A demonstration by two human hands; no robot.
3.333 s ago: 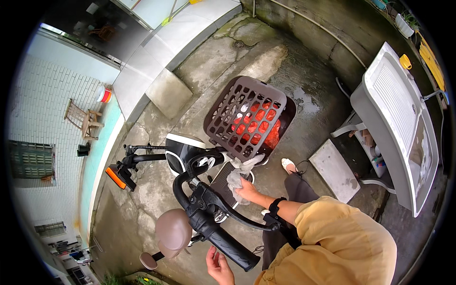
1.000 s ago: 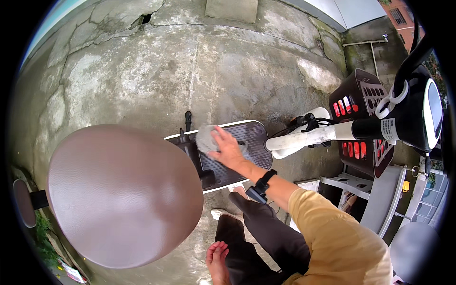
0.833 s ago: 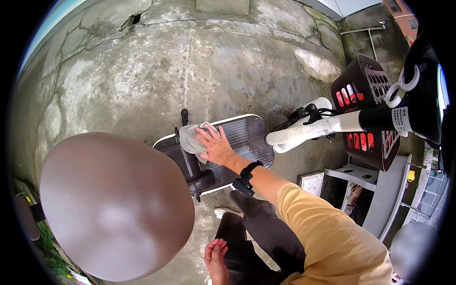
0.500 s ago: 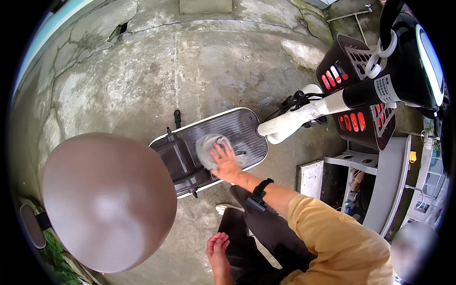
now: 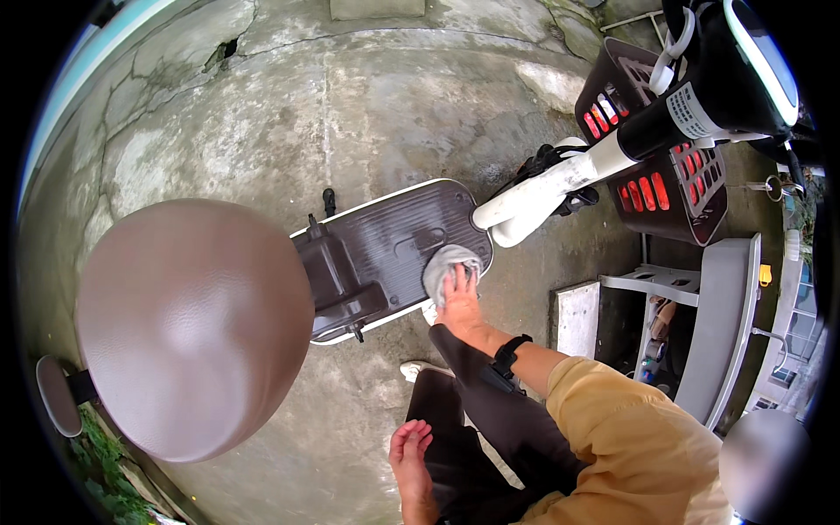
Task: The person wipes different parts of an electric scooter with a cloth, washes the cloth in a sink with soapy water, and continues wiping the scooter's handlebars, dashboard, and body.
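Observation:
Under my right hand (image 5: 460,302) is a bunched grey cloth (image 5: 444,262), pressed on the front near-side corner of a scooter's ribbed dark footboard (image 5: 385,249). The fingers bend over the cloth and hide part of it. A pale rim runs round the footboard, and wet-looking streaks shine on its ribs. My left hand (image 5: 409,451) hovers low near my dark trousers, loosely curled, with a gap between thumb and fingers and nothing visible in it. A large brown scooter seat (image 5: 192,328) fills the left side.
The white steering column (image 5: 551,188) rises right of the footboard to the dark handlebar area. Beyond it hangs a brown slotted basket (image 5: 674,192) with red showing through. A grey shelf unit (image 5: 722,324) holding shoes stands at right. Cracked, stained concrete (image 5: 236,131) lies around the scooter.
My right hand and the cloth have slid right, from the footboard's middle to its front near-side corner. The left hand has shifted slightly right and down. The view has shifted a little.

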